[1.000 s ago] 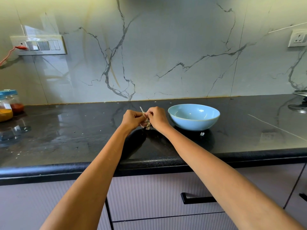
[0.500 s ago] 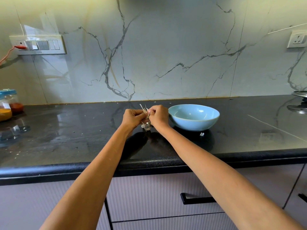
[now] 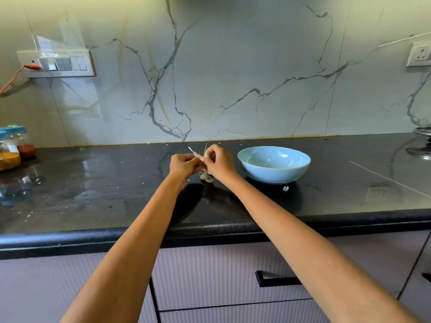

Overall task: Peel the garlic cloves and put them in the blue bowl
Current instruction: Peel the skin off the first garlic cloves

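Both hands meet above the black counter, just left of the blue bowl (image 3: 274,164). My left hand (image 3: 183,164) and my right hand (image 3: 219,162) pinch a small garlic clove (image 3: 197,156) between their fingertips. Thin pale strips of skin stick up from the clove. Below the hands, several pale garlic pieces (image 3: 206,177) lie on the counter, partly hidden by my right wrist. The bowl looks empty inside. A small white scrap of skin (image 3: 285,188) lies in front of the bowl.
Spice jars with blue lids (image 3: 12,148) stand at the far left of the black counter (image 3: 116,194). A metal lid (image 3: 422,145) sits at the far right. Small skin flecks dot the counter. Drawers with black handles (image 3: 277,279) run below the edge.
My hands have lifted slightly and my right hand has pulled a strip of skin up from the clove. The bowl has not moved.
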